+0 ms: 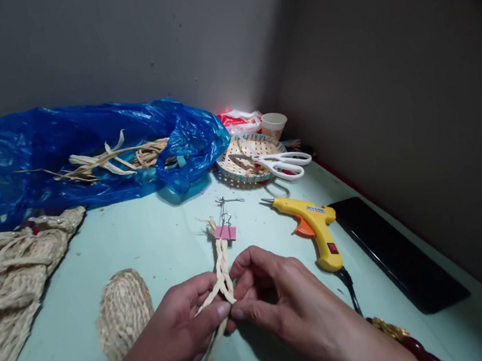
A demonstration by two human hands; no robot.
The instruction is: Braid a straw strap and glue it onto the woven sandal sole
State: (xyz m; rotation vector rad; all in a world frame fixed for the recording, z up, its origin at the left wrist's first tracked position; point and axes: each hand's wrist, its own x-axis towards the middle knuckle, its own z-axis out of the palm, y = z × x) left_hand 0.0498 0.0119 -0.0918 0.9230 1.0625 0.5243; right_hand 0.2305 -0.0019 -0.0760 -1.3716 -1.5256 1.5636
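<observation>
- We find the pale straw braid (221, 262) at lower centre of the frame, its top end under a pink binder clip (226, 233), which presumably anchors it so that the strands can be pulled taut.
- Our left hand (193, 315) pinches strands between thumb and fingers; our right hand (270, 289) closes on the braid's other side, probably to keep the strands apart and the weave tight.
- Just left of our left hand lies an oval woven piece (123, 303), partly covered by our forearm; a larger woven piece (7, 282) fills the left edge.
- Right of centre we have a yellow glue gun (315, 226), near a black flat object (396, 251).
- Behind, a blue plastic bag (37, 150) holds loose straw (115, 162), upper left; white-handled scissors (271, 163) rest across a basket (240, 178).
- Nothing seems to block our fingers.
</observation>
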